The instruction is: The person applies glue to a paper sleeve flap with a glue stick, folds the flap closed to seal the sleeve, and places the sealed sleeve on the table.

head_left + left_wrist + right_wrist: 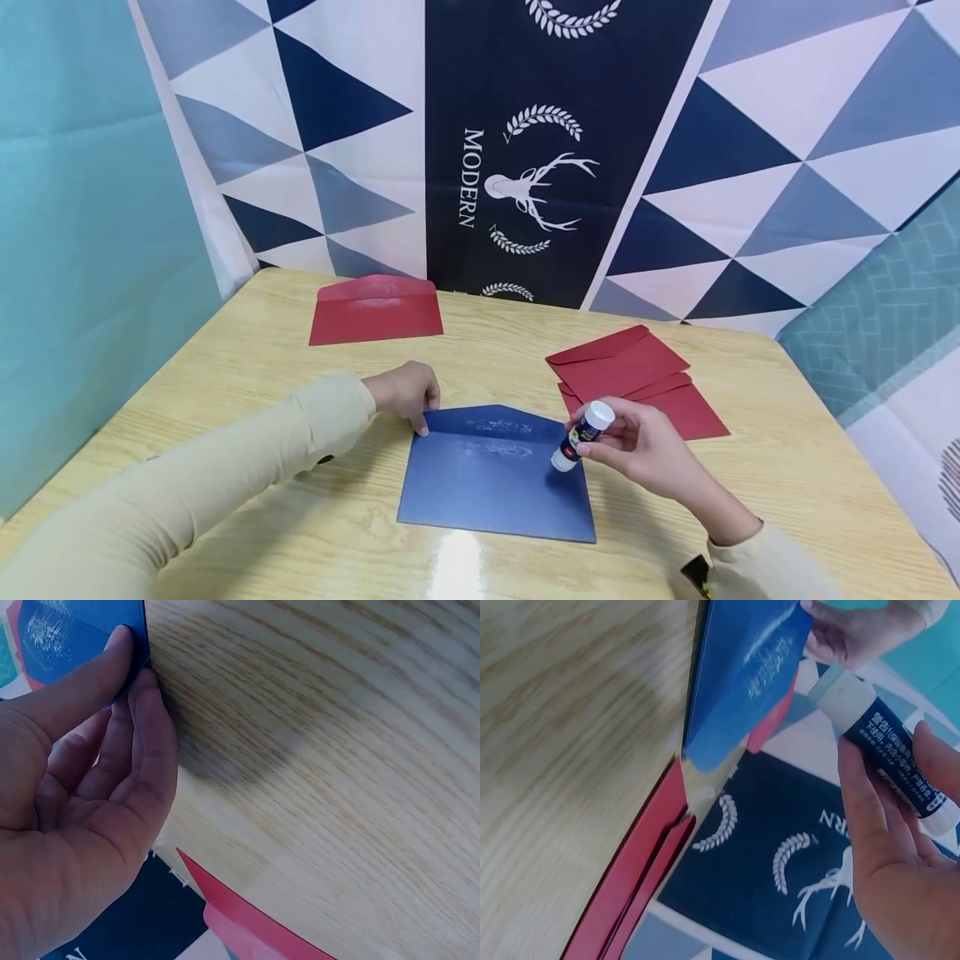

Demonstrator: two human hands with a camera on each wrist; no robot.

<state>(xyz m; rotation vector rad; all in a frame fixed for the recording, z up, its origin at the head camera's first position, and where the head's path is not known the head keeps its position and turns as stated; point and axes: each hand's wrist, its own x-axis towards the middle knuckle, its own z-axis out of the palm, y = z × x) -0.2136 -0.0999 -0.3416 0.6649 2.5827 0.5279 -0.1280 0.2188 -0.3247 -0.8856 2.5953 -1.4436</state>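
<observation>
A blue envelope [495,496] lies in front of me with its flap up on the far side. Whitish glue smears show on the flap and just below the fold. My left hand [407,393] pinches its upper left corner, thumb on top and fingers beneath, as the left wrist view shows of the envelope [79,622]. In my right hand [652,450] is a glue stick [582,436], gripped round its dark label and tilted over the envelope's right side. The right wrist view shows the glue stick's translucent end [844,697] pointing toward the envelope.
A red envelope [377,321] with its flap up and whitish smears lies at the back left of the wooden table [480,358]. Two more red envelopes [626,367] overlap at the right, beyond my right hand. A patterned cloth [352,125] hangs behind the table.
</observation>
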